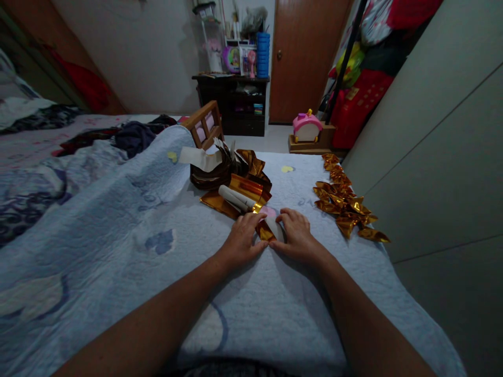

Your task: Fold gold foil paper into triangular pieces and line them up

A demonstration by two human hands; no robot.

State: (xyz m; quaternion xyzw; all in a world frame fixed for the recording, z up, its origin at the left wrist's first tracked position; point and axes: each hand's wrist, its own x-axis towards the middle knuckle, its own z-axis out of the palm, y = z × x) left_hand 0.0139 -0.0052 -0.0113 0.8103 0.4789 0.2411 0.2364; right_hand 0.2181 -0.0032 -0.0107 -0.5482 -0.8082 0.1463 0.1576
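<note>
Between my two hands lies a sheet of gold foil paper [266,231] with a whitish side, partly rolled or folded on the bedspread. My left hand [244,235] pinches its left edge, fingers bent over it and thumb near the front. At its right edge my right hand [295,233] grips with curled fingers, its thumb close to the left thumb. Just beyond, more gold sheets [245,186] lie loosely curled, with white rolled paper [237,199] on top. Behind these stands a thick stack of paper [210,173], its edges fanned out.
Several folded gold pieces [341,201] lie in a row along the bed's right side, beside a pale cabinet [440,157]. The blue bedspread [157,283] is wrinkled at left. Past the bed's far edge are a pink toy [307,127], a dark shelf [236,112] and a wooden door [304,63].
</note>
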